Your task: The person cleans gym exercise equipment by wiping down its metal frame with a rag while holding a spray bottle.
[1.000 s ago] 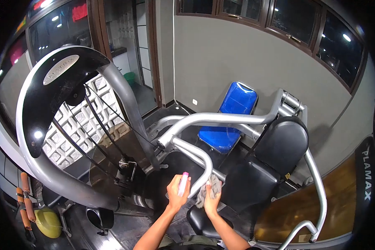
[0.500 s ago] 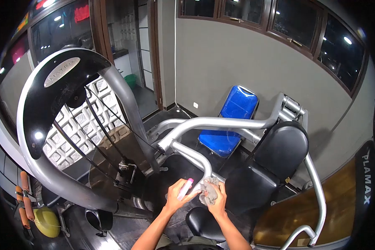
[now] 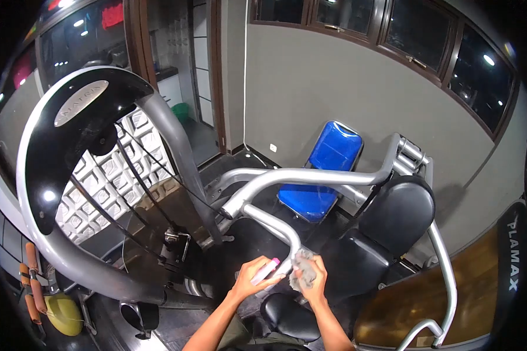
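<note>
item: small pale bottle with a pink cap (image 3: pixel 266 271), lower centre of the frame, tilted, cap toward the upper right; grasped in the left hand (image 3: pixel 249 283), fingers wrapped about its body. item: crumpled grey cloth (image 3: pixel 303 270), just right of the bottle; bunched in the right hand (image 3: pixel 317 285), fingers curled over it. item: bent silver metal tube (image 3: pixel 280 227), running down the middle of the frame, its lower bend beside the cloth; cloth and tube appear to touch, though the fingers partly hide the contact. adjoining: black padded seat (image 3: pixel 351 260) and rounded black backrest (image 3: pixel 398 207), right of centre; small black pad (image 3: pixel 290 317), bottom centre; blue upholstered bench (image 3: pixel 322 169), upper middle, behind the tube. handling notes, by judgement: cloth best folded around the tube's full curve rather than dabbed with one bunched corner; pressure even and light; bottle best held clear of the metal, cap aimed away from the person; left thumb best clear of the cloth's path.
</note>
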`<state>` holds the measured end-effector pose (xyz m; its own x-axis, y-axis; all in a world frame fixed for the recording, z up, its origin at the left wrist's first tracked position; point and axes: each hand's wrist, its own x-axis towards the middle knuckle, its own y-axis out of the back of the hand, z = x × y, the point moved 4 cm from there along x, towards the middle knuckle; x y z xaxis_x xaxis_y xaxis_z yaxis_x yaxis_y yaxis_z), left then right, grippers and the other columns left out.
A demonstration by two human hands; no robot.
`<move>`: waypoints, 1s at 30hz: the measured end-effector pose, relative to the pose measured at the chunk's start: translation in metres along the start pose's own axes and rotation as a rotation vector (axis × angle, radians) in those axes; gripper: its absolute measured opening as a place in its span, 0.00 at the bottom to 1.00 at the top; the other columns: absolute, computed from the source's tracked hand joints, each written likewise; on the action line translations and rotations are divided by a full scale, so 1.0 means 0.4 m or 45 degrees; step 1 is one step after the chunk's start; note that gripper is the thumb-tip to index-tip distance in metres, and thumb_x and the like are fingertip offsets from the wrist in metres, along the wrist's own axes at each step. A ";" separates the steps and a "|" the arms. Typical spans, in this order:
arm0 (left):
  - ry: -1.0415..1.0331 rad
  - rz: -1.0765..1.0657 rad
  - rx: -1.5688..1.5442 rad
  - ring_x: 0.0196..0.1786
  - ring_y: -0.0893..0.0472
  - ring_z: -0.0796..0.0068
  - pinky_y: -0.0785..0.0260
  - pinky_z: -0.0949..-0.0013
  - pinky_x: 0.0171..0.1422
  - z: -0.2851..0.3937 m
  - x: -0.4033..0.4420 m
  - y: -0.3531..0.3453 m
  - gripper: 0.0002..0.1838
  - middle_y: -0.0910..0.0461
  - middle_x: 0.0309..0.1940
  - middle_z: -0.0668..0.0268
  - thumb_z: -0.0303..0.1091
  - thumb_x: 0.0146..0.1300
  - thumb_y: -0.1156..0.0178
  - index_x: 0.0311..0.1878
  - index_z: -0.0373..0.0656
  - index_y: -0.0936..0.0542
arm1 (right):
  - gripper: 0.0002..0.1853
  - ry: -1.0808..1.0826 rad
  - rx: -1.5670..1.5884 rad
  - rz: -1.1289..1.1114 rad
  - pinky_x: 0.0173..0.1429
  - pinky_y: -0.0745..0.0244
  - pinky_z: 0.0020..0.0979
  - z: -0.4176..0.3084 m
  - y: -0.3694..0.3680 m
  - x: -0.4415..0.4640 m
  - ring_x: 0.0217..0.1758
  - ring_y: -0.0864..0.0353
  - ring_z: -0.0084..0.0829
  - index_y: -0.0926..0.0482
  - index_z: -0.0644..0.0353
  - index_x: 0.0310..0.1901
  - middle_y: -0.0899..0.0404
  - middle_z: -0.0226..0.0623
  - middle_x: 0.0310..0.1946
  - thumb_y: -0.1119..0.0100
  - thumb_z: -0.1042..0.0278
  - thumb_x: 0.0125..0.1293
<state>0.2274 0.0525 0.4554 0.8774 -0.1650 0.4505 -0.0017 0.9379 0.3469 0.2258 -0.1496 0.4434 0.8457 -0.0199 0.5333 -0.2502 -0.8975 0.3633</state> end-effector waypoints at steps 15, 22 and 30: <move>-0.351 -0.210 -0.241 0.27 0.20 0.64 0.28 0.66 0.30 -0.042 0.071 0.003 0.19 0.22 0.28 0.63 0.38 0.47 0.21 0.39 0.40 0.17 | 0.16 0.272 -1.104 -1.155 0.43 0.21 0.41 -0.233 -0.015 0.280 0.47 0.15 0.37 0.16 0.44 0.45 0.24 0.34 0.44 0.31 0.53 0.54; -0.272 -0.079 -0.338 0.25 0.20 0.66 0.30 0.67 0.29 -0.107 0.095 0.046 0.04 0.22 0.23 0.61 0.21 0.53 0.34 0.32 0.37 0.19 | 0.12 0.419 -1.256 -1.355 0.34 0.20 0.38 -0.224 -0.070 0.313 0.38 0.15 0.36 0.16 0.46 0.38 0.23 0.33 0.38 0.33 0.53 0.54; -0.290 -0.025 -0.473 0.40 0.13 0.59 0.23 0.66 0.45 -0.107 0.289 0.117 0.04 0.14 0.39 0.55 0.24 0.58 0.34 0.36 0.35 0.16 | 0.05 0.290 -1.656 -1.138 0.33 0.20 0.34 -0.249 -0.139 0.230 0.36 0.15 0.36 0.16 0.56 0.25 0.21 0.38 0.37 0.34 0.65 0.51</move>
<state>0.3492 0.0903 0.4886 0.7472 -0.2076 0.6314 0.2231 0.9732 0.0560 0.2706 -0.0577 0.5485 0.8795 0.4534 -0.1445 -0.0495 0.3892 0.9198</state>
